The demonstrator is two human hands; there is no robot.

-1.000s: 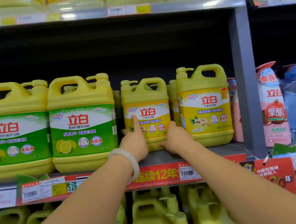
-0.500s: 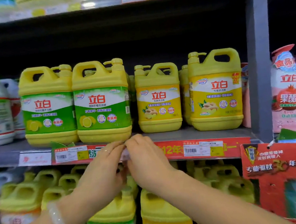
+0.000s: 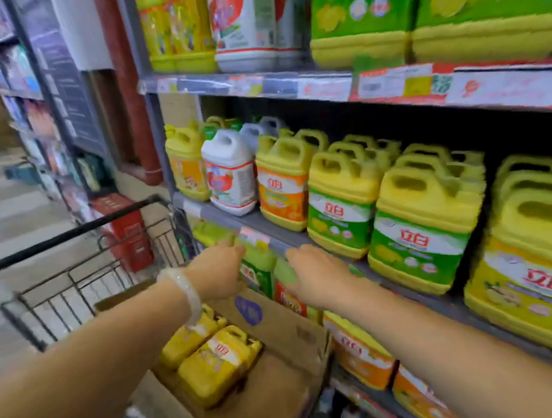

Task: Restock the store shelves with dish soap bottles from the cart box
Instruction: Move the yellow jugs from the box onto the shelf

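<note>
Hands withdrawn from shelf, reaching toward cart.
Left hand and right hand, both empty and relaxed, now above brown cardboard box of yellow dish soap bottles; next pickup pending.

shelf labels blurred, unreadable.

Both arms reach forward, 2 hands side by side: left hand and right hand, fingers seemingly relaxed through blur.

Red crate (blurred) on aisle floor.
</note>
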